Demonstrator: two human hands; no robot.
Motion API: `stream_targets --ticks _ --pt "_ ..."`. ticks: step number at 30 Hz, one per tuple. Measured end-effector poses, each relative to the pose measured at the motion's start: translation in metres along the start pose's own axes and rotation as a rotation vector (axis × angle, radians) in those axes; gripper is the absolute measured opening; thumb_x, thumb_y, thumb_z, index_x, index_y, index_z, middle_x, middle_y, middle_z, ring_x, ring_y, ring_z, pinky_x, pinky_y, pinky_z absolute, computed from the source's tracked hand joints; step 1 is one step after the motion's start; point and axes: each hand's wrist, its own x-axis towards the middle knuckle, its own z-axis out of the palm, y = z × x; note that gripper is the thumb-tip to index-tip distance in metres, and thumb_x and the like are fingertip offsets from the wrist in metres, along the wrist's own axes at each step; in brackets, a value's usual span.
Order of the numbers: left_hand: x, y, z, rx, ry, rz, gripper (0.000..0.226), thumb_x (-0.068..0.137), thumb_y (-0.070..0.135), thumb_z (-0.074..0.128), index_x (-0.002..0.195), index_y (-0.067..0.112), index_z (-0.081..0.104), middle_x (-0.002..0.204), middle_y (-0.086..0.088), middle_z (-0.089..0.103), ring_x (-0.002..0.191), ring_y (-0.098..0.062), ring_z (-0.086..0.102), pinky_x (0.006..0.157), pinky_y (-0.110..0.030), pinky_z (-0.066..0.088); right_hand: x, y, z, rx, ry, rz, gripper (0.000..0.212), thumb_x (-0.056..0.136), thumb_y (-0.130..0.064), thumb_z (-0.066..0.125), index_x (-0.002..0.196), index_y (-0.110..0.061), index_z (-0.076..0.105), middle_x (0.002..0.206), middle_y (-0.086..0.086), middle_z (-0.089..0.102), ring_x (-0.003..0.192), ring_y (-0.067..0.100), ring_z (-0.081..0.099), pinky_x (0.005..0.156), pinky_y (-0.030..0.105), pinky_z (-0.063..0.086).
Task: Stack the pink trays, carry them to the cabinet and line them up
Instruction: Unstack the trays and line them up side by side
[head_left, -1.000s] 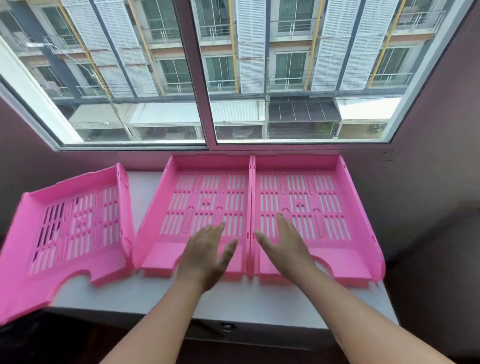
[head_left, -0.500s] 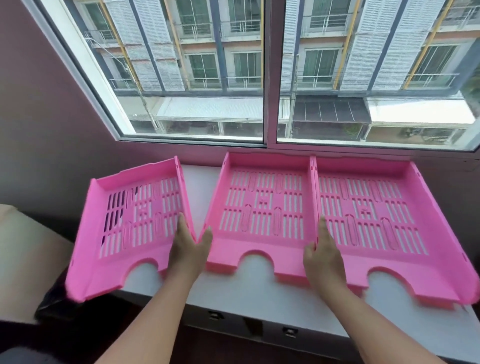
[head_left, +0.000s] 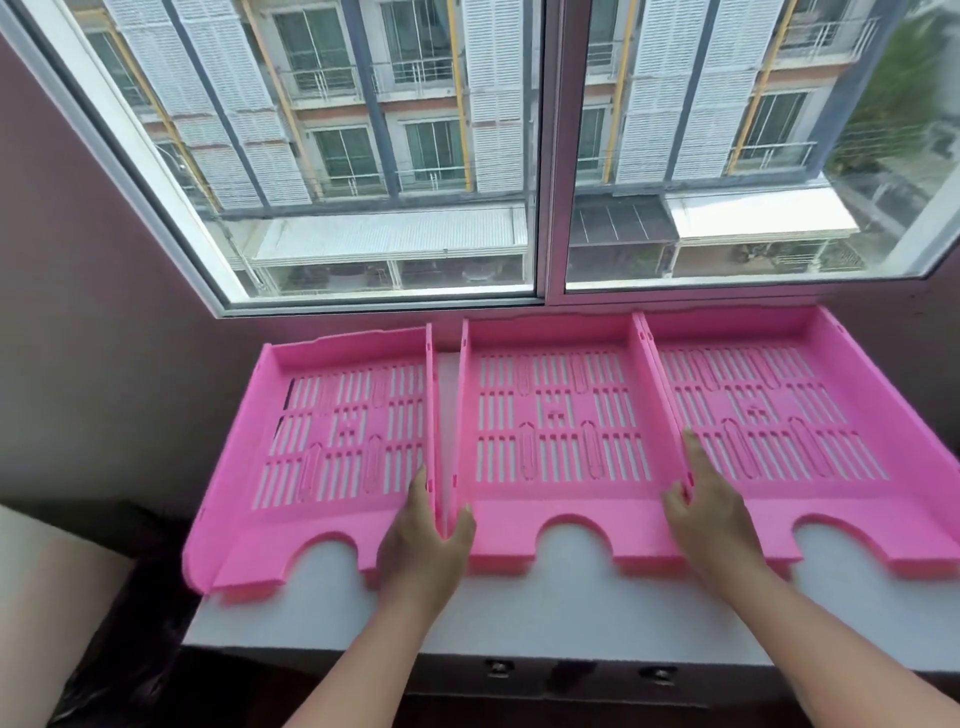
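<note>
Three pink slotted trays stand side by side on a white cabinet top (head_left: 571, 613) under the window. The left tray (head_left: 332, 447) is square with the others, a narrow gap away from the middle tray (head_left: 561, 431). The right tray (head_left: 769, 415) touches the middle one. My left hand (head_left: 423, 540) straddles the gap near the front, with fingers inside the left tray's wall and the thumb on the middle tray. My right hand (head_left: 711, 514) straddles the joint between the middle and right trays, thumb on the middle side, index finger stretched into the right tray.
A large window (head_left: 540, 156) and its sill run right behind the trays. The dark wall (head_left: 104, 312) closes in the left side. The left tray overhangs the cabinet's left edge. A beige surface (head_left: 47, 597) lies low at the left. Drawer knobs (head_left: 498, 667) sit below the front edge.
The left tray has swung straight and closer to the middle tray. My hands moved from the tray floors to the side walls between the trays. The view shifted left.
</note>
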Motion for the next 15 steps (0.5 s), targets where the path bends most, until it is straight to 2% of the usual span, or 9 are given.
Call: stream_targets --ticks 3,5,6,7,9,11,13,15 --pt "0.004 0.000 0.001 0.055 0.000 0.065 0.076 0.093 0.046 0.055 0.156 0.024 0.017 0.145 -0.003 0.056 0.120 -0.023 0.062 0.080 -0.024 0.047 0.000 -0.004 0.001 -0.056 0.008 -0.017 0.073 0.095 -0.006 0.048 0.155 -0.030 0.013 0.070 -0.020 0.032 0.042 0.010 0.034 0.033 0.016 0.030" --pt "0.008 0.001 0.001 0.085 0.002 0.090 0.072 0.094 0.043 0.052 0.156 0.024 0.019 0.141 -0.003 0.059 0.117 -0.023 0.064 0.079 -0.026 0.050 0.000 -0.004 0.001 -0.076 0.005 -0.027 0.074 0.095 -0.006 0.048 0.155 -0.030 0.012 0.075 -0.022 0.025 0.041 0.009 0.035 0.034 0.014 0.031" --pt "0.010 0.001 0.001 0.090 0.006 0.096 0.071 0.095 0.041 0.050 0.156 0.024 0.019 0.141 -0.004 0.059 0.115 -0.023 0.065 0.079 -0.028 0.052 -0.001 -0.003 0.002 -0.079 0.007 -0.029 0.074 0.095 -0.006 0.047 0.155 -0.030 0.012 0.076 -0.020 0.030 0.040 0.009 0.035 0.034 0.014 0.031" --pt "0.011 0.001 0.002 0.091 0.006 0.101 0.070 0.095 0.040 0.049 0.156 0.024 0.019 0.142 -0.004 0.059 0.113 -0.023 0.066 0.078 -0.028 0.053 0.000 -0.002 0.003 -0.081 0.011 -0.029 0.074 0.095 -0.006 0.047 0.155 -0.030 0.012 0.081 -0.014 0.042 0.040 0.008 0.035 0.033 0.013 0.032" --pt "0.012 0.001 0.002 0.090 -0.008 0.103 0.069 0.095 0.039 0.046 0.156 0.024 0.019 0.144 -0.004 0.057 0.105 -0.023 0.068 0.075 -0.031 0.059 0.001 -0.002 0.004 -0.084 0.021 -0.025 0.072 0.095 -0.006 0.046 0.155 -0.029 0.014 0.108 0.008 0.060 0.041 0.008 0.036 0.033 0.012 0.031" --pt "0.012 0.001 0.001 0.095 -0.018 0.102 0.068 0.095 0.039 0.044 0.156 0.024 0.017 0.146 -0.005 0.055 0.101 -0.022 0.068 0.072 -0.037 0.062 0.002 -0.002 0.004 -0.103 0.019 -0.028 0.071 0.096 -0.007 0.045 0.155 -0.029 0.013 0.127 0.016 0.057 0.042 0.009 0.037 0.033 0.013 0.031" --pt "0.012 0.002 -0.001 0.082 -0.041 0.104 0.069 0.095 0.039 0.043 0.157 0.025 0.015 0.150 -0.005 0.051 0.116 -0.025 0.063 0.083 -0.041 0.060 0.004 -0.002 0.005 -0.106 0.002 -0.030 0.071 0.096 -0.007 0.043 0.155 -0.029 0.012 0.135 0.015 0.053 0.045 0.011 0.038 0.036 0.019 0.035" --pt "0.013 0.004 -0.004 0.037 -0.097 0.092 0.071 0.096 0.039 0.044 0.158 0.026 0.011 0.156 -0.005 0.043 0.133 -0.028 0.051 0.099 -0.044 0.052 0.004 -0.004 0.002 -0.117 -0.014 -0.028 0.072 0.096 -0.007 0.043 0.155 -0.030 0.009 0.146 0.012 0.043 0.048 0.014 0.042 0.039 0.025 0.040"
